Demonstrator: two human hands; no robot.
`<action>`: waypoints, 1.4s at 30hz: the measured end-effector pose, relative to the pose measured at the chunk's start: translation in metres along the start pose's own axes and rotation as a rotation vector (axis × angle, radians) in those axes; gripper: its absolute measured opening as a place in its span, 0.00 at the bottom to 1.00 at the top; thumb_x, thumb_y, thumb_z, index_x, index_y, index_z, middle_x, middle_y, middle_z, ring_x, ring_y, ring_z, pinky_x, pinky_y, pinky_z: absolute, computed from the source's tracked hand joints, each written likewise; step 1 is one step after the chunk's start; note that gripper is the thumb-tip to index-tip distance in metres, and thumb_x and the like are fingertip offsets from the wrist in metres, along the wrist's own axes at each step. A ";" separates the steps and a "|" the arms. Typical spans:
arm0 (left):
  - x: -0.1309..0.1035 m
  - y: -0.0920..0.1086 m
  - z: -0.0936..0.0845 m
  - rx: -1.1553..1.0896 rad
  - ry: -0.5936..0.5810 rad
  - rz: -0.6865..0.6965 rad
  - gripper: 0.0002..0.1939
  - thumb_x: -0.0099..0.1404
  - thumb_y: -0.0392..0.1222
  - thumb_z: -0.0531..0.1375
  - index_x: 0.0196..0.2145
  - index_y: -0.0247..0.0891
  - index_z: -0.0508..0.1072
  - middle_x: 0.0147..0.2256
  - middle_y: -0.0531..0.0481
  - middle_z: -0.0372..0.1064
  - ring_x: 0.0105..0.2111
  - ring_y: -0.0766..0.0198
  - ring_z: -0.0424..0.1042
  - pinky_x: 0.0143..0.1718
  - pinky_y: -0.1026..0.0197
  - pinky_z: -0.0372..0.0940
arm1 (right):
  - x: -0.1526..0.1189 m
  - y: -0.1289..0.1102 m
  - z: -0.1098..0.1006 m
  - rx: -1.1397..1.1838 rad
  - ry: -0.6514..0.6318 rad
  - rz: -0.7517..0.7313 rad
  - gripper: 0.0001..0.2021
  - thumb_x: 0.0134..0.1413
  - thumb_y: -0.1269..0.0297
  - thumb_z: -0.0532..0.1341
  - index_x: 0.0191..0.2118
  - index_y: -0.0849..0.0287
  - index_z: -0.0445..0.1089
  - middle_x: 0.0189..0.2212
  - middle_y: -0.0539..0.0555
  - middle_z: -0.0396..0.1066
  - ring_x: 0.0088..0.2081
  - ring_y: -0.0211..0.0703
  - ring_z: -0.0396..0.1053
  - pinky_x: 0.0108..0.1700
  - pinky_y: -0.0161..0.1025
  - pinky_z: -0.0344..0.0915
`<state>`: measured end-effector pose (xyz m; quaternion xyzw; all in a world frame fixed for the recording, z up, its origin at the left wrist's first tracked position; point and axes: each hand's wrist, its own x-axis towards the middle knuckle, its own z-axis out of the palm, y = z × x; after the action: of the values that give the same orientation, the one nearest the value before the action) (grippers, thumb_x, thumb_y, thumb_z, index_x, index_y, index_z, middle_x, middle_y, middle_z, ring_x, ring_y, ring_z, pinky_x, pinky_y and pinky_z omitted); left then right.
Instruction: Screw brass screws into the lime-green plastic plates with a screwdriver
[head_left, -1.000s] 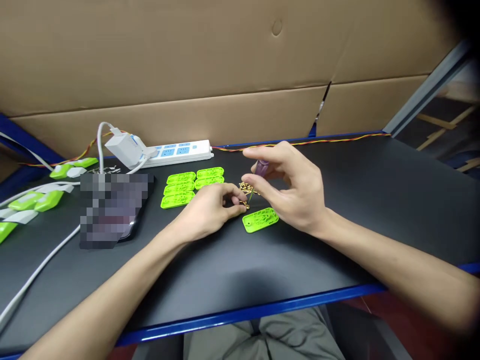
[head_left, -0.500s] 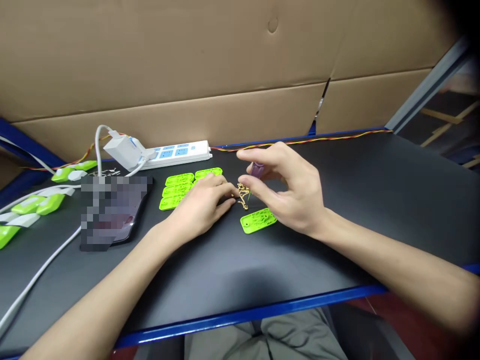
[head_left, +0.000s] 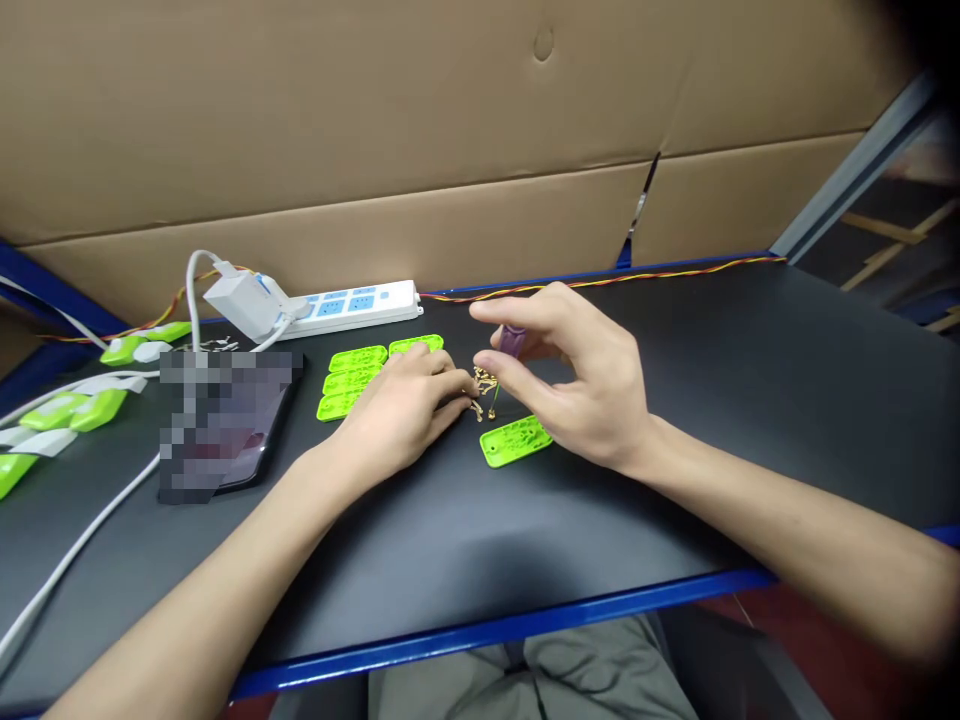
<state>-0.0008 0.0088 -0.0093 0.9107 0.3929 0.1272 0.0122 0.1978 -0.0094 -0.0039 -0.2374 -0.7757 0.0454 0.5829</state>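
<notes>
At the far left, green-and-white pieces [head_left: 101, 408] lie on the black tabletop [head_left: 750, 400] among white cables, and next to them a dark phone-like slab [head_left: 259, 420], partly masked by pixel blocks. Behind it a white charger block [head_left: 238, 300] sits by the near-left end of a white power strip [head_left: 403, 300]. Just right of the slab, bright green shells [head_left: 357, 358] lie open side up, three in one column and at least one more in a second, which the left hand [head_left: 401, 405] partly covers. That hand is palm down, its fingers curled and the thumb reaching right; the fingertips meet the left edge of a small heap of gold screws [head_left: 486, 380], with one screw just below them, and whether they pinch any of these I cannot tell. Right of those fingertips, a screwdriver [head_left: 513, 342] stands tilted, its purple handle up within the right hand [head_left: 589, 375] and its thin green shaft running down to a gold screw at the tip, beside the heap. The right thumb and fingers curve around the handle and grasp it, index finger stretched above. Directly below the right thumb lies a single green shell [head_left: 514, 442], hollow side up, its right end hidden by the hand.
</notes>
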 end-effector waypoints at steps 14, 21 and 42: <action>-0.001 0.012 -0.014 0.095 -0.023 -0.030 0.10 0.67 0.44 0.55 0.34 0.40 0.74 0.37 0.48 0.72 0.39 0.55 0.65 0.41 0.54 0.58 | -0.001 0.001 0.000 0.005 0.002 0.009 0.14 0.60 0.70 0.60 0.51 0.52 0.68 0.41 0.51 0.73 0.34 0.37 0.71 0.38 0.40 0.76; -0.002 0.020 -0.016 0.081 -0.084 -0.024 0.10 0.67 0.44 0.55 0.35 0.40 0.76 0.39 0.48 0.73 0.43 0.54 0.67 0.45 0.53 0.59 | -0.001 0.000 0.000 -0.013 -0.004 0.031 0.13 0.61 0.67 0.60 0.51 0.51 0.68 0.39 0.50 0.72 0.34 0.37 0.70 0.38 0.40 0.76; 0.000 0.025 -0.011 0.007 -0.078 -0.075 0.09 0.67 0.44 0.57 0.33 0.40 0.75 0.37 0.49 0.73 0.41 0.54 0.68 0.47 0.51 0.58 | 0.000 0.000 0.000 -0.007 -0.012 0.048 0.13 0.60 0.68 0.60 0.50 0.51 0.69 0.37 0.50 0.70 0.34 0.37 0.71 0.39 0.39 0.76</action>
<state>0.0150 -0.0094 0.0044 0.8996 0.4265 0.0895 0.0289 0.1977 -0.0094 -0.0045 -0.2580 -0.7734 0.0580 0.5761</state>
